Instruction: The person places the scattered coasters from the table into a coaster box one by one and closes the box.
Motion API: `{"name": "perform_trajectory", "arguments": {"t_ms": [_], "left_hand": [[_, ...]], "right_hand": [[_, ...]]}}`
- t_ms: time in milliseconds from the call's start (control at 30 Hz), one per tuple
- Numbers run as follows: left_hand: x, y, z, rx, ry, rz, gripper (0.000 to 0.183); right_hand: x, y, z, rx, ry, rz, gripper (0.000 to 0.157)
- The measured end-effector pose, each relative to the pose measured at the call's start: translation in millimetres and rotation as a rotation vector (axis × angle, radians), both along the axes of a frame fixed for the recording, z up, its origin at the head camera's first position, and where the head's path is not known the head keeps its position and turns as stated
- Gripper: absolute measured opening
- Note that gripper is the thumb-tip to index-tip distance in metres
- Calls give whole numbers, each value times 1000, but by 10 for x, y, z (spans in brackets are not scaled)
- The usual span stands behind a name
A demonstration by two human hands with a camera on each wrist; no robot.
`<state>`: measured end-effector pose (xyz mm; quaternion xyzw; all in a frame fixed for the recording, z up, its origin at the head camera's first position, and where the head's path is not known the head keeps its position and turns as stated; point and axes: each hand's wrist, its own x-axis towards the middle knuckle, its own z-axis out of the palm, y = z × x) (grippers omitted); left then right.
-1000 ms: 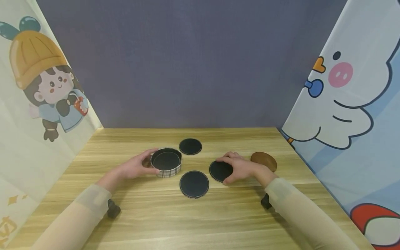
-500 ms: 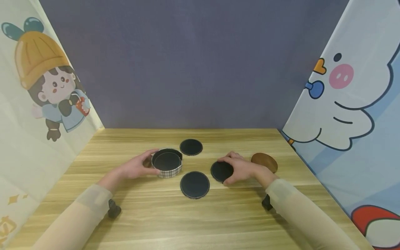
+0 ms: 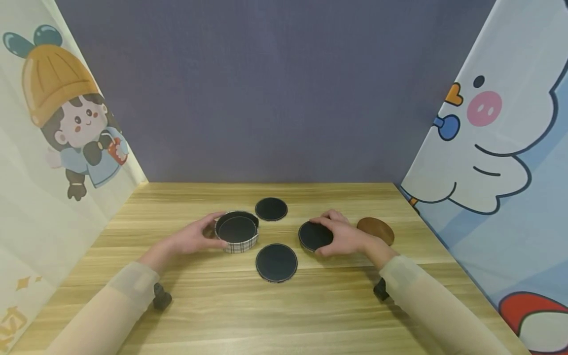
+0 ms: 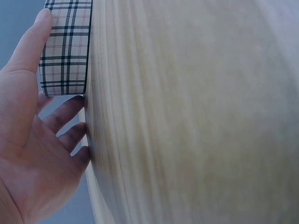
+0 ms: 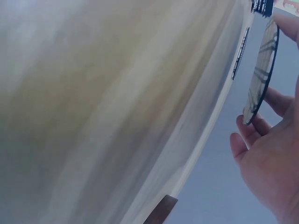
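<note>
My left hand (image 3: 195, 235) holds the side of a round plaid coaster holder (image 3: 240, 246) with a black inside, thumb on the near side. In the left wrist view the thumb lies along the holder's plaid wall (image 4: 65, 51), and the holder stands on the table. My right hand (image 3: 348, 238) pinches a round black coaster (image 3: 314, 236) by its edges. In the right wrist view this coaster (image 5: 261, 74) shows a plaid underside and is raised off the table, slightly tilted. Two more black coasters lie flat: one near (image 3: 276, 263), one far (image 3: 271, 209).
A brown oval object (image 3: 375, 230) lies on the wooden table (image 3: 248, 315), just right of my right hand. A dark grey-blue panel (image 3: 275, 88) closes off the back. Printed cartoon curtains stand on the left (image 3: 26, 207) and right (image 3: 501, 236).
My right hand has lifted the coaster slightly off the table. My left hand and the holder stay in place, as do the two flat coasters.
</note>
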<state>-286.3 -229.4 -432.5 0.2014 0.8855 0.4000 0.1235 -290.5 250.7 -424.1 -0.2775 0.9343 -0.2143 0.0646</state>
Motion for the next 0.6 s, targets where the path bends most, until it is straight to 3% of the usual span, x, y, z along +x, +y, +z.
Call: {"name": "perform_trajectory", "arguments": {"t_ms": [600], "left_hand": [[13, -7, 3, -21, 18, 6, 107]], "right_hand": [[-10, -244, 147, -25, 45, 37, 93]]}}
